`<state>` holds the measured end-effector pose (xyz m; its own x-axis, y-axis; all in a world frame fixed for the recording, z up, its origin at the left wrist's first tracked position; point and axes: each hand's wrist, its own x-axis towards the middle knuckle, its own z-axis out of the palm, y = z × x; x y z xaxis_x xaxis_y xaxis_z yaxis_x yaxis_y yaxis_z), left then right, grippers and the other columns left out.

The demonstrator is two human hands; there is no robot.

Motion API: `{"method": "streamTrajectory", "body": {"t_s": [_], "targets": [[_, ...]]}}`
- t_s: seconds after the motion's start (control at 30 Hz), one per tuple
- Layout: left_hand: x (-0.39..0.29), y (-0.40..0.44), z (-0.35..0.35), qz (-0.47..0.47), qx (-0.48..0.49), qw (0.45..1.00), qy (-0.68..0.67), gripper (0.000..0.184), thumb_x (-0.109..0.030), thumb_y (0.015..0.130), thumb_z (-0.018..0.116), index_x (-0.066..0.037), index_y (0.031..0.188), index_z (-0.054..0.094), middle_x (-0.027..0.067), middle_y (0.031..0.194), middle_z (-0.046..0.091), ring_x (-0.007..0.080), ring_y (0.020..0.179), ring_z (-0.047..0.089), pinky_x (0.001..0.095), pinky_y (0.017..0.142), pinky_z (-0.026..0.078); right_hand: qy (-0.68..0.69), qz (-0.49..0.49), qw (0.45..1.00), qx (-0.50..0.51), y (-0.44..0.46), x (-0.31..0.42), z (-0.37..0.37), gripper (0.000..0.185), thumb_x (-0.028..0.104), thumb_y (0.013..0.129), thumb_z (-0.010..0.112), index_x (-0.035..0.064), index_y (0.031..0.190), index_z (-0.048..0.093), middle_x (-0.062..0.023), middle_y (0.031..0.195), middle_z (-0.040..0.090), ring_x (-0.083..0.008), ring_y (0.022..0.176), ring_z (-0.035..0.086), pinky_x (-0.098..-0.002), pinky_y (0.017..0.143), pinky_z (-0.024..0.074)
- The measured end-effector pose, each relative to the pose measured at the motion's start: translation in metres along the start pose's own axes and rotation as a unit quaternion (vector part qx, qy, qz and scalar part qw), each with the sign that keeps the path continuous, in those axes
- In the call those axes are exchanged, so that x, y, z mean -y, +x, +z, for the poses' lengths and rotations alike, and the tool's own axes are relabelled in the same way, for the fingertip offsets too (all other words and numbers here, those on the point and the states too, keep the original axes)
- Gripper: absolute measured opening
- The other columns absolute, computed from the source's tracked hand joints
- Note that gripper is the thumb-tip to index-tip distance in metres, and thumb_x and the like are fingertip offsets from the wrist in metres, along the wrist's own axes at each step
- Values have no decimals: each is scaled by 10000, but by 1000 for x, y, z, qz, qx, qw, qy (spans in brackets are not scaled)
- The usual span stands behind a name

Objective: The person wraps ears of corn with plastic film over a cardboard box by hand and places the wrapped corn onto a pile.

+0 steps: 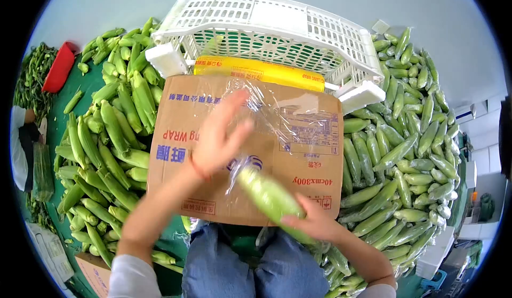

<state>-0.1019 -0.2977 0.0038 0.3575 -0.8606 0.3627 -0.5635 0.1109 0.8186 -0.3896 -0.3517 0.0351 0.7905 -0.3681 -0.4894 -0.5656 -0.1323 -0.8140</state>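
My right hand (314, 220) grips a green ear of corn (269, 194) by its lower end, tilted over the front edge of a cardboard box (314, 162). Motion blurs the ear, and a bit of clear film shows by its upper end. Over the middle of the box, my left hand (221, 135) is spread with its fingers apart, also smeared by motion, and nothing shows in it. Clear plastic film (266, 103) lies crumpled on the box top beyond that hand. Behind it, a yellow roll of cling wrap (261, 74) sits across the back edge.
A white plastic crate (224, 13) stands on its side behind the roll. Unwrapped corn (117, 122) is heaped on the left; film-wrapped corn (394, 154) is piled on the right. A red container (60, 66) and another person's sleeve (18, 143) appear far left.
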Motion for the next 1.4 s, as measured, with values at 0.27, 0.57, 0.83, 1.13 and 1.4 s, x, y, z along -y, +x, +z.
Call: {"method": "streamTrajectory", "body": {"t_s": [0.27,0.57,0.83,1.13,1.4], "targets": [[-49,-11,24,-133,-32,642,-755,539,-113,901,577,-161,1398,376,192,1156,558,321,1088,570,479,887,505,765,-11,354,538,78,16,64,834,764,884,310,37,1264,460,-171,811,575,-242,529,560,-324,404,464],[-7,-52,7,-340,-353,689,-535,94,-155,978,519,-89,1043,503,70,855,569,231,812,616,401,768,541,-210,-236,932,-176,38,26,-2,559,299,785,777,45,1236,566,-173,909,681,-254,683,680,-308,623,560],[-46,-120,11,-509,2,744,-433,422,-349,1050,368,6,1168,562,94,826,680,180,635,656,263,446,505,383,-493,762,-172,41,48,-30,349,414,1031,376,109,1039,546,-19,575,525,-160,517,540,-389,537,479],[-97,-44,45,-78,209,975,-3,696,-285,890,629,-56,1448,283,251,1074,635,419,770,662,486,612,536,476,-340,700,-410,56,31,5,394,310,1001,458,67,1307,412,-76,1009,571,-192,948,574,-390,882,470],[-64,-53,66,81,176,972,133,689,-195,801,701,-69,1415,416,217,1260,513,382,1070,561,431,890,485,427,-169,736,-497,45,-100,-197,349,348,1005,487,18,1112,528,-108,975,591,-204,890,597,-315,816,528]]}}
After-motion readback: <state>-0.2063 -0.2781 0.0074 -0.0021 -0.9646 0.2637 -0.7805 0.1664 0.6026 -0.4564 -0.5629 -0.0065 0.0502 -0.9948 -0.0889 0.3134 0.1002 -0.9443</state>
